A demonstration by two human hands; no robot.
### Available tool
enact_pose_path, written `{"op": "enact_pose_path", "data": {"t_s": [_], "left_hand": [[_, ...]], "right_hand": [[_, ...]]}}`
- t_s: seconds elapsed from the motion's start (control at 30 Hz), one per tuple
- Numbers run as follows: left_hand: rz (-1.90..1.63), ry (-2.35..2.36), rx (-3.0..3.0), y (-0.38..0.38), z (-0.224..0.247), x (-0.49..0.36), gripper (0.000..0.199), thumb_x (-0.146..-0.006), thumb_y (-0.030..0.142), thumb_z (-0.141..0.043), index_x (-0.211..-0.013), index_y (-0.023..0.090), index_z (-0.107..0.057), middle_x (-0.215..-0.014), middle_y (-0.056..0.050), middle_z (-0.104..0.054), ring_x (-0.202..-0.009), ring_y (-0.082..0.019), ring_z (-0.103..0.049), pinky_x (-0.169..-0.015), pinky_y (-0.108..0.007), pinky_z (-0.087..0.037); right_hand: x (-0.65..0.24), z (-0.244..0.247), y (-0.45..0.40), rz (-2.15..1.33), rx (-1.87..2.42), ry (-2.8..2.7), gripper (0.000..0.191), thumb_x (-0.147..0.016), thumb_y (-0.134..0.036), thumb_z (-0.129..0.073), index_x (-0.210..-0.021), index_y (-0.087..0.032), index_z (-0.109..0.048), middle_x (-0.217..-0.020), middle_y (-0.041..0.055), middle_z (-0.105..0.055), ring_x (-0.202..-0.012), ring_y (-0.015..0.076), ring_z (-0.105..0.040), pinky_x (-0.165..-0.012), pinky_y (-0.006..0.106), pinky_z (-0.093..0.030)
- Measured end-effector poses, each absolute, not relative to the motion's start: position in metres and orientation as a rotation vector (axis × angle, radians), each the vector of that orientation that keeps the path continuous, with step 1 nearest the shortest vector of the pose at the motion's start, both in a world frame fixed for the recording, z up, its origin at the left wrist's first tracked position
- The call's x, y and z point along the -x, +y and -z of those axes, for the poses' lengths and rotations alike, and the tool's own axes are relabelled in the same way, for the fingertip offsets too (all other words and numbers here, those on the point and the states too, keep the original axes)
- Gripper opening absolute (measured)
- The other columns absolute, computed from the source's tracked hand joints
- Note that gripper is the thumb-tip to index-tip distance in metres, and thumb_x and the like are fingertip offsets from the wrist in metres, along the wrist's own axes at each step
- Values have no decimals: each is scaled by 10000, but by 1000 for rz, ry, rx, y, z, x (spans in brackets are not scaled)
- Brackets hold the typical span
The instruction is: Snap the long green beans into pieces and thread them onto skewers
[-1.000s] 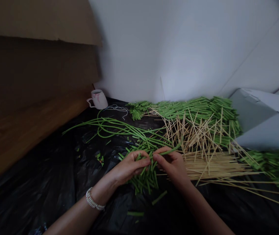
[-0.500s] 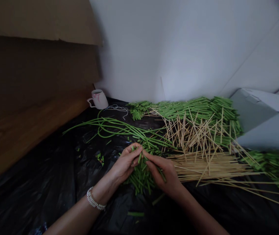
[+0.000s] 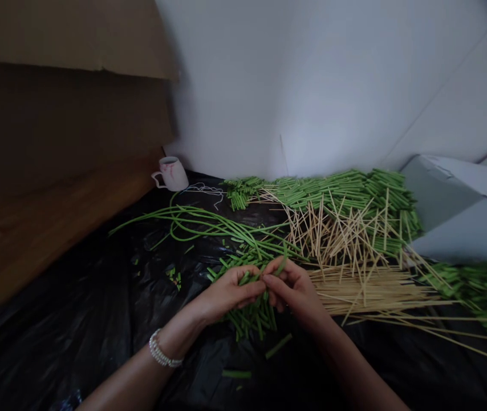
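Above a pile of cut garlic scape pieces [image 3: 250, 319], both hands meet with fingertips close together. My left hand [image 3: 228, 292], with a beaded bracelet at the wrist, is closed on short green scape pieces [image 3: 244, 278]. In my right hand [image 3: 297, 292] the fingers pinch a garlic scape piece [image 3: 284, 262] whose end sticks up past them. What lies between the fingertips is partly hidden. Long uncut garlic scapes [image 3: 201, 220] lie just beyond the hands, and bamboo skewers [image 3: 372, 291] lie right of my right hand.
Skewered rows of scape pieces [image 3: 329, 188] line the white wall, with crossed skewers before them. A white mug [image 3: 173, 174] and thin string [image 3: 205, 188] are at back left. A grey box [image 3: 449, 205] and more green pieces [image 3: 478, 291] are at right. Black plastic sheet [image 3: 98, 319] covers the floor.
Both hands have come slightly lower and rightward. My right hand has turned, and the green piece in it now points up rather than down toward me.
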State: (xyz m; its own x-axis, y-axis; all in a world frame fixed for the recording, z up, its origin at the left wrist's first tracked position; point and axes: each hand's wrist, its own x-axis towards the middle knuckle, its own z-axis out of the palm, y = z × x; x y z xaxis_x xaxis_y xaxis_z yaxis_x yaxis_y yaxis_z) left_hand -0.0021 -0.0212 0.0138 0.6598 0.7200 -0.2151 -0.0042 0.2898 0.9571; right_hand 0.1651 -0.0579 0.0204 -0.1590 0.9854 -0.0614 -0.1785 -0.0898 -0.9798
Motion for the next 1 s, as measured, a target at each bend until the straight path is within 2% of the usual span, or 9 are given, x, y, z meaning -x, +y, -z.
{"op": "enact_pose_path", "data": {"t_s": [0.1,0.27,0.4,0.53,0.63,0.8,1.0], "left_hand": [[-476,711,-1243,-21,-16,5,294,-802,431,-687,-838,154,-597,-683,25,-518,-538,-67,-382,-453,-199,-252],[-378,670,-1188,-22,-21,8,251,-795,375,-700,-821,168,-560,-637,55,-456,-508,-57,-331,-436,-189,-221],[-405,636,-1175,-24,-22,6,289,-833,437,-651,-801,166,-555,-616,58,-414,-495,-60,-291,-428,-201,-192],[-426,637,-1202,-23,-19,5,316,-814,454,-675,-804,162,-556,-625,59,-419,-492,-55,-287,-434,-203,-194],[-520,673,-1169,-21,-17,4,318,-824,454,-668,-815,160,-550,-614,69,-398,-481,-47,-281,-439,-198,-182],[-727,673,-1029,-19,-17,3,326,-828,443,-674,-805,141,-550,-572,75,-379,-466,-37,-242,-441,-182,-169],[-823,586,-807,-17,-20,4,230,-832,338,-686,-837,144,-564,-540,86,-379,-422,-22,-227,-431,-157,-200]], "right_hand": [[-168,-18,-56,-1472,1030,-1132,315,-773,-465,-733,-809,-190,-582,-479,-67,-562,-353,54,-430,-360,154,-329],[-178,-15,-52,-1406,1039,-958,309,-792,-466,-719,-801,-186,-589,-501,-60,-577,-359,46,-429,-364,148,-311],[-177,-16,-52,-1417,1054,-1018,304,-781,-455,-731,-759,-182,-599,-512,-51,-588,-382,51,-450,-385,154,-334],[-174,-15,-53,-1394,1052,-1071,279,-789,-438,-727,-768,-181,-620,-535,-45,-597,-399,53,-459,-400,160,-348],[-175,-16,-52,-1313,1063,-1051,269,-800,-433,-715,-772,-181,-625,-574,-32,-620,-410,54,-459,-400,164,-341],[-173,-20,-56,-1178,1096,-1149,197,-786,-380,-727,-801,-186,-693,-620,-16,-637,-481,84,-498,-455,199,-399],[-160,-15,-61,-1073,1120,-1310,126,-769,-308,-730,-808,-188,-736,-637,-5,-644,-537,105,-509,-503,228,-379]]}}
